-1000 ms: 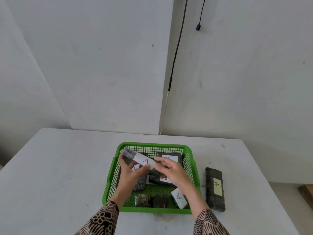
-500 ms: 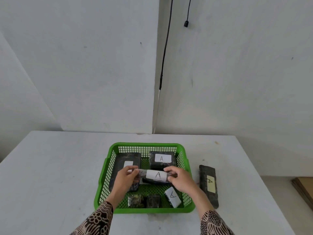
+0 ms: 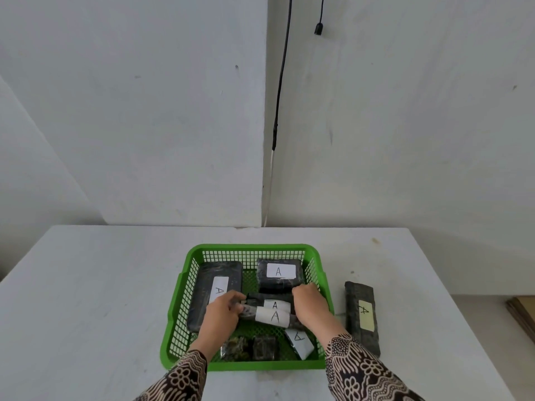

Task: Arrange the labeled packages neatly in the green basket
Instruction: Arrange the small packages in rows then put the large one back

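Soft, even daylight fills the scene — bright, with no glare. The walls (image 3: 144, 111) read pale grey, dimmer at far left. Faint shadows lie under both hands, inside the basket (image 3: 176, 311), and along its near rim on the table (image 3: 86, 299). Focus is sharp — wide-angle distortion bends the table's edges.

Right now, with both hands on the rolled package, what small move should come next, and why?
Probably lower the rolled package onto the basket floor and let go: left hand and right hand hold its ends just over a free strip.
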{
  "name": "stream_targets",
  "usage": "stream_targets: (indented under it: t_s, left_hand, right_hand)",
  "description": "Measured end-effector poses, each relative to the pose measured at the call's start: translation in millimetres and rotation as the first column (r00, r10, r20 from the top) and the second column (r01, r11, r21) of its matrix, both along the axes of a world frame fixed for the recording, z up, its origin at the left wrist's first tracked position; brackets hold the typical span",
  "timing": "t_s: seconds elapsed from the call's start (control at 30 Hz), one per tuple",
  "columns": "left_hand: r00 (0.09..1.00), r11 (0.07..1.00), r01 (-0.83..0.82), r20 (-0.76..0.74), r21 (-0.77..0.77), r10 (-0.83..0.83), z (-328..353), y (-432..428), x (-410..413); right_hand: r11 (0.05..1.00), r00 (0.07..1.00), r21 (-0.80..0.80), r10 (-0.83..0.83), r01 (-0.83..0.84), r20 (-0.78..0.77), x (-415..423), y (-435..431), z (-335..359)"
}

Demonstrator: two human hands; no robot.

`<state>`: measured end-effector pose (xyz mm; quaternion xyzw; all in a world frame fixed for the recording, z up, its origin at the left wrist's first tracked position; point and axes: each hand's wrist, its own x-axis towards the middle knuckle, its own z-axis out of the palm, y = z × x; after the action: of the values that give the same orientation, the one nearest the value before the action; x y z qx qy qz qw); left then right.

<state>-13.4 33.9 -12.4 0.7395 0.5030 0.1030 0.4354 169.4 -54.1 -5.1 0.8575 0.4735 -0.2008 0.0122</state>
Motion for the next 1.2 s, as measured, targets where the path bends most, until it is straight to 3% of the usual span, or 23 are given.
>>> stream_targets:
  t_s: [0.1,0.27,0.63,0.77,0.9,1.03,1.2]
  left_hand:
    - [0.998,0.999,0.051,-0.036,-0.018,-0.051,-2,3,3]
    - [0.984,0.984,0.145,-0.12,0.107,-0.132,-7,5,8]
    - [0.872,0.811,0.429,-0.418,0.397,-0.256,-17,-3,26]
    - [0.809,0.778,0.525,-0.486,0.345,-0.33,-23,-5,33]
    - [0.748,0.755,0.587,-0.553,0.292,-0.368,-22,-2,35]
    - [0.695,0.721,0.644,-0.588,0.255,-0.414,-23,0,28]
    - [0.77,0.802,0.572,-0.449,0.169,-0.454,-21,4,24]
  right_hand:
    - [0.997,0.999,0.064,-0.04,0.039,0.018,1,3,-2]
    - [0.972,0.997,0.229,-0.065,0.055,0.037,6,10,-3]
    - [0.955,0.977,0.212,-0.189,0.206,-0.099,4,0,4]
    - [0.982,0.978,-0.037,-0.19,0.187,-0.089,2,-5,6]
    - [0.947,0.979,-0.3,-0.159,0.115,-0.126,-8,-13,-5]
    - [0.962,0.98,-0.231,-0.173,0.147,-0.099,-20,-20,-18]
    - [0.988,0.96,-0.08,-0.145,0.129,-0.24,-18,-24,-5]
